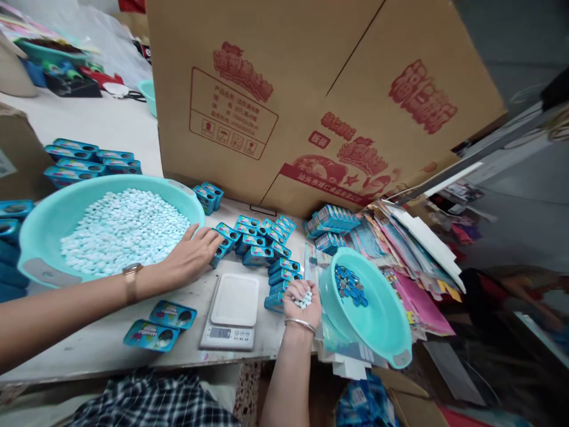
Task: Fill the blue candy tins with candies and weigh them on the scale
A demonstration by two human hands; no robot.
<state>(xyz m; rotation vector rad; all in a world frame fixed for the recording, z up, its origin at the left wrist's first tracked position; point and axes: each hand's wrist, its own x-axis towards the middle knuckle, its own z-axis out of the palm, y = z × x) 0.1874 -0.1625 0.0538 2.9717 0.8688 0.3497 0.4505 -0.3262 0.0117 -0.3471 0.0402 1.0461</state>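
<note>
My left hand [193, 249] stretches out, palm down, beside the right rim of a turquoise basin [42, 222]. Its fingers are extended, with the tips at a small group of blue boxes [228, 231]; I cannot tell whether they touch. Small white candies [127, 228] fill much of that basin. My right hand [293, 302] is palm up, its fingers curled around a handful of white candies [304, 299]. Next to it stands a row of blue boxes [284, 276]. Between my hands a white digital scale [235, 299] lies with nothing on its plate.
A large cardboard carton [293, 107] blocks the back. At the right, a second turquoise basin [386, 314] holds small blue and silver pieces [351, 284]. Two blue boxes [153, 335] lie near the front edge. More blue boxes [331, 222] and stacked papers [418, 255] stand at the right.
</note>
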